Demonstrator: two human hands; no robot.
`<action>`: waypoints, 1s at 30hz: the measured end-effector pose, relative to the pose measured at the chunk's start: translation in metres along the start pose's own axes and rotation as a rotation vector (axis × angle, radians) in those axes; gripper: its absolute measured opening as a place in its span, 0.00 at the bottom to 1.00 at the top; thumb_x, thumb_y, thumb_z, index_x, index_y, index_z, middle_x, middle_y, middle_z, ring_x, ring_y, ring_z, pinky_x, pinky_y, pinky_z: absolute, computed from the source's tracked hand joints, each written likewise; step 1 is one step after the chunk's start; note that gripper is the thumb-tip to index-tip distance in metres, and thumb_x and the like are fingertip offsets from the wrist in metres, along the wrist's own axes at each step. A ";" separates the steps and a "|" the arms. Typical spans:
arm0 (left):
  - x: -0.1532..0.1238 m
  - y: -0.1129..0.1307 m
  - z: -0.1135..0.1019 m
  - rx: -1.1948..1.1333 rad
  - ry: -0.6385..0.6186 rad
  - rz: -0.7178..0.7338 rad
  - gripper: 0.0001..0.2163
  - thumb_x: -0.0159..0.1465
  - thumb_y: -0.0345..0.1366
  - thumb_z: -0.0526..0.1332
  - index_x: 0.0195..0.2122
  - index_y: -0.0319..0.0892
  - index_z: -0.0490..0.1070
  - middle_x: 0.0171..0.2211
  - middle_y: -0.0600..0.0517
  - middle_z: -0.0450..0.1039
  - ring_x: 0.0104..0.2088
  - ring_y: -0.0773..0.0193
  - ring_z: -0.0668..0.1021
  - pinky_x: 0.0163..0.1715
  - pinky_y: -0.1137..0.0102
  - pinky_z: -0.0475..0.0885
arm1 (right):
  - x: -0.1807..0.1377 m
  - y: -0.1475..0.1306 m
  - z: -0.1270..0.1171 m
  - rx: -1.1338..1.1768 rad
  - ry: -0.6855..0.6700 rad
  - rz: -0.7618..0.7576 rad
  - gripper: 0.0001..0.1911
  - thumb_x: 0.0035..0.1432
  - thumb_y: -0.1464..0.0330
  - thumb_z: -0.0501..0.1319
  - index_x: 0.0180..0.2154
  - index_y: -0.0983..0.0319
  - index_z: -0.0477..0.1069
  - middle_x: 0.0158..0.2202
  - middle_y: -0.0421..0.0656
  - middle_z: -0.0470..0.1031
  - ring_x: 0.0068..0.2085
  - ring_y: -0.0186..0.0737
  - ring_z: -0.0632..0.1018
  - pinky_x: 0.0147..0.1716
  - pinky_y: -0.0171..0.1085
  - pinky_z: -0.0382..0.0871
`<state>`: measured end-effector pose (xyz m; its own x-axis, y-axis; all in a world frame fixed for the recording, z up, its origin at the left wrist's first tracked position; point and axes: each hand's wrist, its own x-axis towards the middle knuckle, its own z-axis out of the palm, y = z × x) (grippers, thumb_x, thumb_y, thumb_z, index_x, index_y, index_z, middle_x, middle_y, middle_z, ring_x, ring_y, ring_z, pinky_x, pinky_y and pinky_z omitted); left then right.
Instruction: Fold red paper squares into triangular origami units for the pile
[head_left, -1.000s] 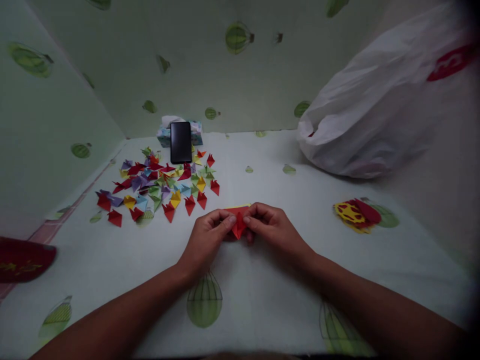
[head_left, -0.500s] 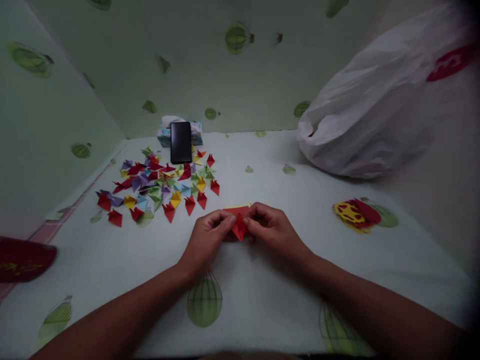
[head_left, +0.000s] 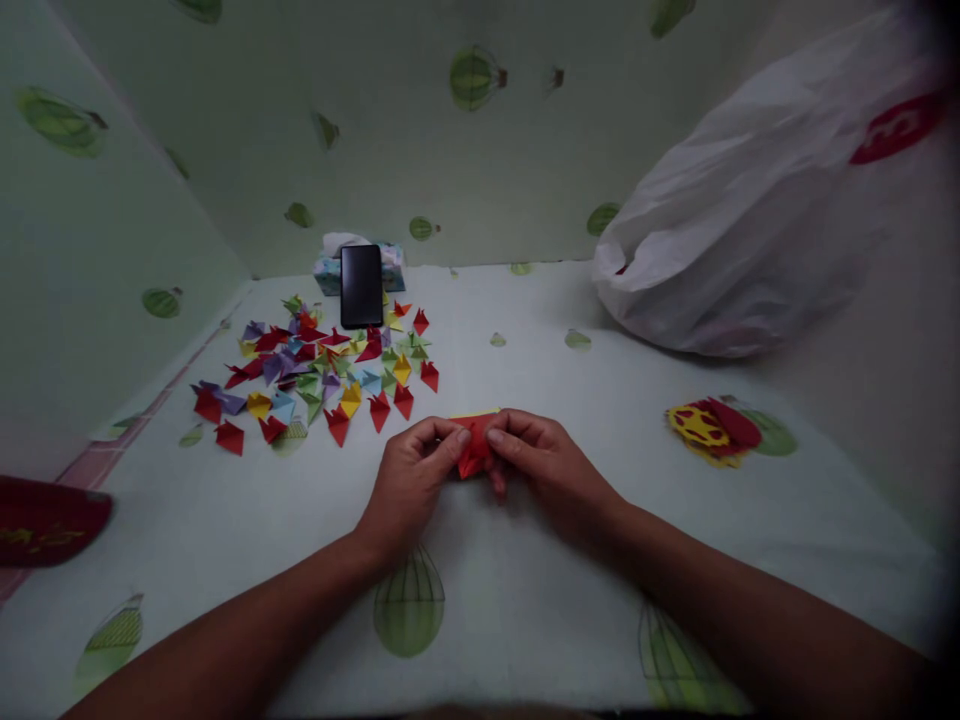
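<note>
Between my two hands is a small piece of red folded paper point(head_left: 472, 452), low over the white surface. My left hand point(head_left: 421, 470) pinches its left side with thumb and index finger. On the other side, my right hand point(head_left: 544, 462) grips the paper between thumb and fingers, with a lower fingertip showing under it. Behind the red paper, a stack of square paper point(head_left: 475, 413) with a yellow edge is partly covered. Many folded paper pieces point(head_left: 339, 424) in red, yellow, green, blue and purple lie spread out to the left, beyond my left hand.
A black phone point(head_left: 361, 287) leans on a tissue box point(head_left: 394, 268) at the back. At the right stands a large white plastic bag point(head_left: 720, 240). Yellow and red paper cut-outs point(head_left: 701, 428) lie in front of it. A dark red object point(head_left: 49, 522) sits at the left edge.
The red paper's point has shifted slightly left and looks flatter between my fingers. My right hand's lower fingertip now shows beneath the paper. Nothing else has moved.
</note>
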<state>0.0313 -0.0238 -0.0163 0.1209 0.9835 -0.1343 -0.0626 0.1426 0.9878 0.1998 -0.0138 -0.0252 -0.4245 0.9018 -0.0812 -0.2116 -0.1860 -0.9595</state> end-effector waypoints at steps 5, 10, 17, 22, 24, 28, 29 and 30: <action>-0.001 0.002 0.001 0.050 0.014 0.031 0.09 0.61 0.40 0.65 0.30 0.39 0.74 0.27 0.54 0.75 0.29 0.67 0.74 0.33 0.72 0.69 | 0.001 0.000 -0.001 -0.070 0.026 0.011 0.11 0.62 0.61 0.62 0.31 0.61 0.66 0.21 0.36 0.71 0.21 0.31 0.70 0.25 0.33 0.65; 0.000 0.002 0.003 0.069 0.015 0.009 0.07 0.59 0.38 0.66 0.29 0.39 0.73 0.27 0.54 0.74 0.28 0.67 0.74 0.31 0.73 0.68 | 0.000 -0.005 0.002 -0.330 0.132 -0.020 0.10 0.58 0.65 0.61 0.27 0.61 0.65 0.21 0.36 0.67 0.21 0.31 0.68 0.22 0.33 0.61; -0.001 -0.001 0.004 0.145 0.036 0.059 0.07 0.60 0.37 0.65 0.28 0.40 0.71 0.25 0.55 0.72 0.26 0.68 0.73 0.28 0.73 0.67 | -0.002 -0.005 0.005 -0.753 0.208 -0.255 0.11 0.57 0.70 0.58 0.23 0.60 0.61 0.21 0.37 0.66 0.23 0.31 0.64 0.23 0.33 0.55; -0.001 -0.002 0.005 0.119 0.014 0.046 0.06 0.58 0.36 0.66 0.29 0.40 0.71 0.26 0.54 0.73 0.27 0.68 0.74 0.29 0.73 0.69 | -0.003 -0.005 0.007 -0.851 0.258 -0.296 0.12 0.56 0.71 0.58 0.22 0.59 0.58 0.20 0.36 0.64 0.22 0.31 0.62 0.23 0.34 0.54; 0.000 -0.001 0.005 0.133 0.022 0.054 0.06 0.59 0.35 0.66 0.29 0.40 0.71 0.25 0.55 0.72 0.27 0.68 0.74 0.29 0.73 0.68 | -0.004 -0.005 0.008 -0.861 0.241 -0.319 0.12 0.57 0.71 0.58 0.23 0.60 0.59 0.20 0.37 0.65 0.22 0.31 0.63 0.24 0.34 0.55; -0.001 -0.001 0.004 0.134 0.045 0.076 0.06 0.60 0.36 0.65 0.29 0.40 0.71 0.26 0.55 0.73 0.27 0.68 0.74 0.29 0.73 0.68 | -0.006 -0.006 0.009 -0.792 0.192 -0.280 0.10 0.58 0.70 0.58 0.24 0.60 0.63 0.22 0.38 0.67 0.24 0.33 0.66 0.25 0.34 0.58; -0.001 -0.002 0.004 0.132 0.045 0.076 0.06 0.60 0.36 0.65 0.30 0.40 0.71 0.26 0.55 0.73 0.27 0.68 0.74 0.29 0.73 0.68 | -0.006 -0.006 0.009 -0.779 0.186 -0.262 0.10 0.58 0.71 0.58 0.25 0.60 0.63 0.23 0.38 0.67 0.24 0.33 0.66 0.25 0.34 0.58; -0.001 -0.002 0.004 0.133 0.044 0.075 0.06 0.60 0.36 0.65 0.30 0.40 0.71 0.27 0.55 0.73 0.28 0.68 0.74 0.29 0.73 0.68 | -0.006 -0.007 0.009 -0.778 0.184 -0.259 0.10 0.58 0.71 0.58 0.25 0.60 0.64 0.23 0.38 0.68 0.24 0.33 0.66 0.25 0.34 0.57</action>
<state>0.0351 -0.0253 -0.0180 0.0771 0.9952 -0.0606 0.0620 0.0559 0.9965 0.1961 -0.0212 -0.0161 -0.2814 0.9407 0.1894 0.4134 0.2969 -0.8608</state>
